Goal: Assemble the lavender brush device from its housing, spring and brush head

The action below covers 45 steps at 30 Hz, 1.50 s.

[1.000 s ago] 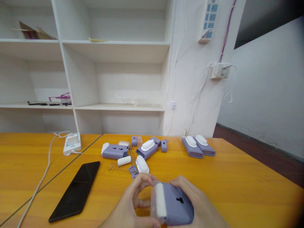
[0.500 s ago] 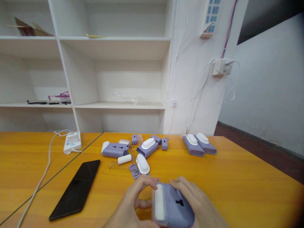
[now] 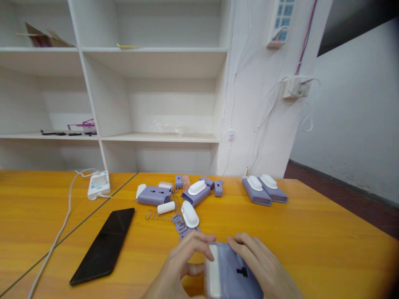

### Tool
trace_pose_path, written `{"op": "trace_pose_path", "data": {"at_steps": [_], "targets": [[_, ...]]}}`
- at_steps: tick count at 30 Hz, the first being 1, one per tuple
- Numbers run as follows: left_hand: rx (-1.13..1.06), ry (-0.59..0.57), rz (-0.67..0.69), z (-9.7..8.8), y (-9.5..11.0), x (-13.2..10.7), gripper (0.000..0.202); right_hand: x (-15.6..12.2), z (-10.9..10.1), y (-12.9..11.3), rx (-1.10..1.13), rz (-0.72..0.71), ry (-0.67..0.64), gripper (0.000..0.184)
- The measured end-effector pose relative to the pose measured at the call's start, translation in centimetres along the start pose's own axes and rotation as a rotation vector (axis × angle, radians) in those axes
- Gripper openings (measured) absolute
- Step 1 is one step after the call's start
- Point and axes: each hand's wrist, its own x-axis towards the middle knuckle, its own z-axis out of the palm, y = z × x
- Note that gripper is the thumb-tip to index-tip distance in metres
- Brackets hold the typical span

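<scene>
At the front of the table I hold a purple plastic case (image 3: 232, 270) with a white strip (image 3: 214, 270) at its left end and a dark T-shaped slot in its face. My left hand (image 3: 183, 265) curves around the white end, fingertips pressing its top corner, the thumb low and partly cut off by the frame. Across the upper right side of the case lies my right hand (image 3: 262, 261), fingers bent over it. Beyond my hands are a white oval piece (image 3: 190, 214), flat purple parts (image 3: 180, 224), a white roller (image 3: 166, 207) and a thin coil spring (image 3: 156, 216).
Further back sit purple housings (image 3: 154, 195) and small purple blocks. Two purple cases with white oval tops (image 3: 257, 192) stand at the back right. A black tablet-like slab (image 3: 104, 245) lies left, near a power strip (image 3: 99, 185) and its white cable. White shelves (image 3: 162, 137) rise behind.
The view has shifted slightly, so the tabletop things sit a little further right. Both hands keep their hold on the purple case, which appears slightly lower and further right.
</scene>
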Motion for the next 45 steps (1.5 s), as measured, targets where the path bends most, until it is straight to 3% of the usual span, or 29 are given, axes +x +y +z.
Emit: {"op": "trace_pose_path", "data": {"at_steps": [7, 12, 15, 18, 22, 25, 28, 32, 34, 39, 41, 42, 44, 45], "targets": [[-0.044, 0.023, -0.014, 0.1, 0.1, -0.2, 0.043, -2.1, 2.2, 0.5, 0.069, 0.060, -0.006, 0.085], [-0.016, 0.037, -0.045, 0.8, -0.3, 0.0, 0.043, -0.4, 0.9, -0.3, 0.045, 0.090, -0.074, 0.085], [-0.008, 0.123, -0.074, 1.6, -0.9, 0.1, 0.049, 1.4, -0.2, -1.5, 0.049, 0.270, -0.223, 0.074], [0.267, 0.201, -0.060, 1.4, -0.9, 0.1, 0.048, 1.8, 0.0, -2.0, -0.032, 0.481, -0.260, 0.062], [0.925, 0.242, 0.008, -1.4, 0.7, 0.4, 0.037, 0.2, 1.2, -0.4, -0.204, 0.590, -0.244, 0.065], [1.285, 0.243, -0.166, -4.4, 2.1, 0.7, 0.029, -0.9, 1.2, 1.5, -0.221, 0.648, -0.204, 0.069], [1.372, 0.222, -0.252, -6.8, 2.2, 0.9, 0.035, -1.0, 0.3, 2.6, -0.179, 0.677, -0.178, 0.055], [1.383, 0.221, -0.296, -8.5, 1.5, 1.0, 0.053, 0.3, -0.8, 2.0, -0.103, 0.681, -0.184, 0.042], [1.369, 0.244, -0.310, -8.8, 1.7, 1.1, 0.048, 1.2, -1.2, 1.1, -0.075, 0.664, -0.144, 0.039], [1.201, 0.301, -0.244, -7.3, 4.2, 1.1, 0.022, 2.9, -2.3, -0.9, 0.003, 0.305, 0.078, 0.021], [0.950, 0.324, -0.222, -5.6, 4.7, 1.3, 0.024, 3.3, -2.7, -1.6, 0.045, 0.147, 0.109, 0.016], [0.685, 0.334, -0.221, -4.6, 4.5, 1.4, 0.028, 3.5, -2.8, -1.9, 0.034, 0.091, 0.115, 0.017], [0.241, 0.318, -0.259, -2.4, 3.6, 1.5, 0.039, 3.8, -2.9, -2.5, -0.065, -0.012, 0.130, 0.031], [0.155, 0.290, -0.271, -1.4, 2.8, 1.5, 0.042, 4.1, -2.9, -2.8, -0.141, -0.076, 0.134, 0.039]]}}
